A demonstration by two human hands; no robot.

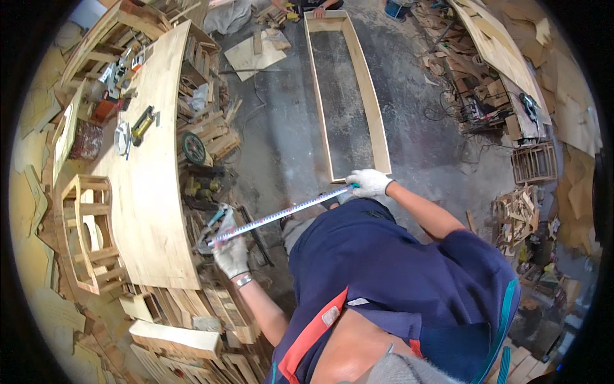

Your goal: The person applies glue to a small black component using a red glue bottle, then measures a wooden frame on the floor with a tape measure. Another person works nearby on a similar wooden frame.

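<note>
A white measuring tape (281,214) stretches across in front of me, rising from lower left to upper right. My left hand (231,257), in a white work glove, is closed on its left end, beside the wood bench. My right hand (371,184), gloved too, grips the other end, where a bit of teal shows between the fingers. Just beyond that hand, the near end of a long rectangular wooden frame (371,96) lies on the floor. At the frame's far end another person's hand (319,12) touches it.
To the left runs a plywood-topped bench (150,211) with a yellow-black tool (142,125) on it and a small wooden rack (89,237) at its edge. Wood offcuts (211,131) crowd below. A round wheel (193,148) stands there. Scrap piles (515,217) and another bench (505,48) line the right.
</note>
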